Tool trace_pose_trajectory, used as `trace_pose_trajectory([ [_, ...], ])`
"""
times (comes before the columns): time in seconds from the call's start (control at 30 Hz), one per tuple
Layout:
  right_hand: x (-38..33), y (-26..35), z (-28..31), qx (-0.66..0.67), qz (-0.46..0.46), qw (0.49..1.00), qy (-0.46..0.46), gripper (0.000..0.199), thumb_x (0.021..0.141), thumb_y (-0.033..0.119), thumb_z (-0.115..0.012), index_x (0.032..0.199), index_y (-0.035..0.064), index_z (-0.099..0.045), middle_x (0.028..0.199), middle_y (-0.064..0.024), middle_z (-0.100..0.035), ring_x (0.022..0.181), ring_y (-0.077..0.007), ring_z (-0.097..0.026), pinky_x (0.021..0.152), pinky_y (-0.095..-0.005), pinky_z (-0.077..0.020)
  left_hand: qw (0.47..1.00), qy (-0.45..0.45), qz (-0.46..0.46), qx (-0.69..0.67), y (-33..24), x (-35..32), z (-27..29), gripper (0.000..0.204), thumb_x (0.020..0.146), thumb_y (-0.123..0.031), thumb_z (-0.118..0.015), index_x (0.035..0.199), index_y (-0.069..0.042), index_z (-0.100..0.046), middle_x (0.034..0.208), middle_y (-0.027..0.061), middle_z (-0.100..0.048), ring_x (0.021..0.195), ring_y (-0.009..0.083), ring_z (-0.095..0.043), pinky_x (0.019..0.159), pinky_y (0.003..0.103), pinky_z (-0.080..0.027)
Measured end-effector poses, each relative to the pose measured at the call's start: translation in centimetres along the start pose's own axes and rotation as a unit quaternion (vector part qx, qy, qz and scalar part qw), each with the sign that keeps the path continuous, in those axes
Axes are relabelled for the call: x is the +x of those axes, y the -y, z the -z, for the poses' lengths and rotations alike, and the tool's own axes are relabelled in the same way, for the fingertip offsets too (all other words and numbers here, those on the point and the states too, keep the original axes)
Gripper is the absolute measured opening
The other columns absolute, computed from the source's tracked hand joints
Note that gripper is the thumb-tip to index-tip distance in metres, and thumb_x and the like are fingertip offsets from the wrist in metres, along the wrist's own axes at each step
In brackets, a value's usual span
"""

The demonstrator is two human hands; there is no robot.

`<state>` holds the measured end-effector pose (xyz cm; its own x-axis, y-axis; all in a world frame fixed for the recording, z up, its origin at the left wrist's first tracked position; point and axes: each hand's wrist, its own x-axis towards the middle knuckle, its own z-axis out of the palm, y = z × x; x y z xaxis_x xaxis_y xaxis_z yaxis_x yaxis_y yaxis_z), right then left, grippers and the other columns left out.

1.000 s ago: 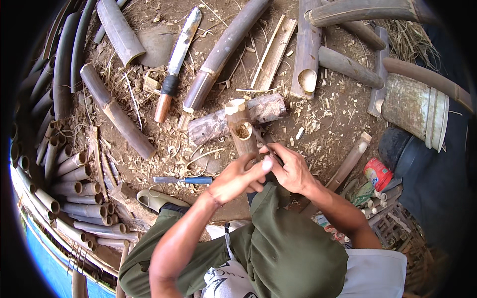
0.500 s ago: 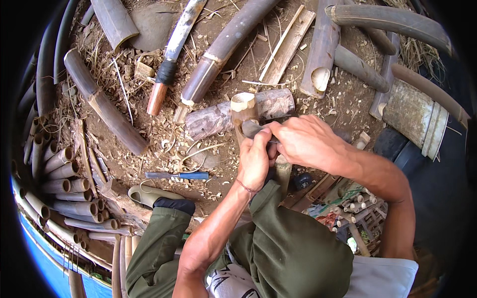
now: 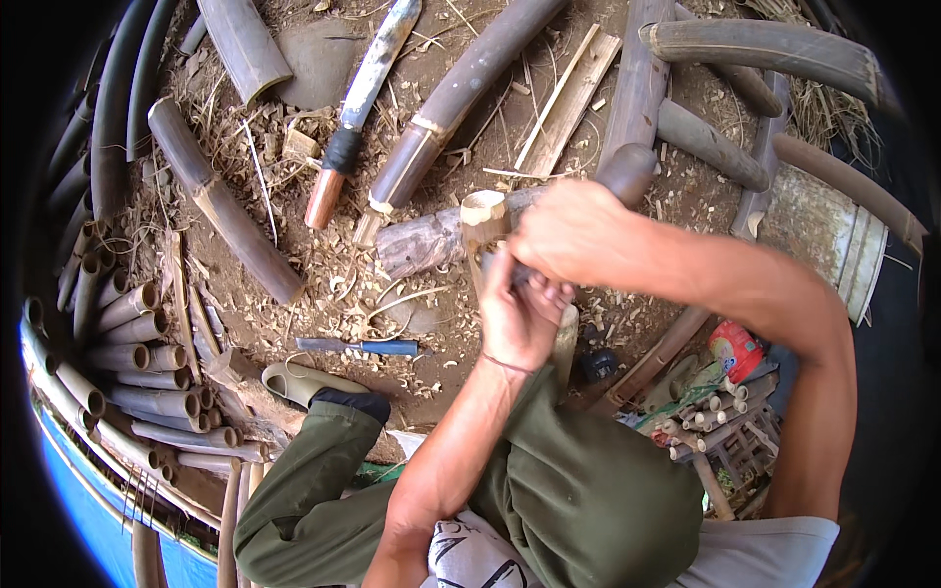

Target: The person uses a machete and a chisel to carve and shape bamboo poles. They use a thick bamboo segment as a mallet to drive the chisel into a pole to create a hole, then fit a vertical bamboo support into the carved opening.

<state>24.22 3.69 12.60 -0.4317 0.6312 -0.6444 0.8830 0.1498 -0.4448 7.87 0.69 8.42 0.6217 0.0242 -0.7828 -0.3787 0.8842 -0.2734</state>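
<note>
A short bamboo tube [image 3: 482,218] with a pale, cut rim stands in front of me, against a rough log [image 3: 423,243] on the ground. Just beside the tube, my left hand [image 3: 521,312] is turned partly palm up with its fingers curled; what lies inside them is hidden. Above it, my right hand [image 3: 573,235] is closed in a fist. From this fist sticks out the thick, rounded end of a dark tool [image 3: 627,174], smeared by motion; its other end is hidden.
Ahead lies a large knife [image 3: 342,149] with a wrapped handle among bamboo poles [image 3: 431,132] and shavings. A blue-handled chisel [image 3: 389,347] is near my shoe. Cut bamboo tubes [image 3: 147,377] are stacked at left; a dirty white bucket [image 3: 818,225] is at right.
My right hand has risen and turned, bringing the tool's rounded end up to the right. My left hand has shifted slightly right and rolled palm upward. The view has shifted a little.
</note>
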Motion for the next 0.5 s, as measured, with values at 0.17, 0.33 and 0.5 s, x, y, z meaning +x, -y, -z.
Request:
trace_pose_trajectory([
  [0.17,-4.2,1.5,-6.6,0.094,-0.012,0.995,-0.027,0.027,0.073,0.017,-0.067,0.094,0.0016,-0.064,0.076,-0.0110,-0.070,0.063,-0.0277,-0.070,0.056,-0.0375,-0.0561,0.997,-0.033,0.031,0.056,2.7,-1.9,0.7,0.027,0.099,-0.035,-0.053,0.111,-0.012,-0.061,0.066,-0.0021,-0.052,0.065,0.0123,-0.049,0.067,0.028,-0.044],
  [0.33,-4.2,6.1,-10.6,0.327,-0.186,0.916,-0.139,0.018,0.074,0.015,-0.068,0.087,0.0075,-0.058,0.077,-0.0134,-0.068,0.062,-0.0303,-0.067,0.051,-0.0433,-0.0534,0.890,-0.203,0.031,0.407,0.1,-2.4,1.0,0.034,0.096,-0.028,-0.052,0.078,-0.001,-0.063,0.059,0.0059,-0.056,0.049,0.0157,-0.049,0.048,0.029,-0.039],
  [0.5,-0.7,11.6,-13.3,0.454,-0.283,0.797,-0.279,0.029,0.076,0.007,-0.065,0.102,-0.0010,-0.054,0.076,-0.0228,-0.064,0.067,-0.0432,-0.064,0.059,-0.0503,-0.0521,0.711,-0.189,-0.010,0.677,-3.5,-2.1,1.2,0.050,0.091,-0.029,-0.052,0.063,0.011,-0.061,0.054,0.0202,-0.060,0.051,0.0256,-0.061,0.051,0.040,-0.048],
])
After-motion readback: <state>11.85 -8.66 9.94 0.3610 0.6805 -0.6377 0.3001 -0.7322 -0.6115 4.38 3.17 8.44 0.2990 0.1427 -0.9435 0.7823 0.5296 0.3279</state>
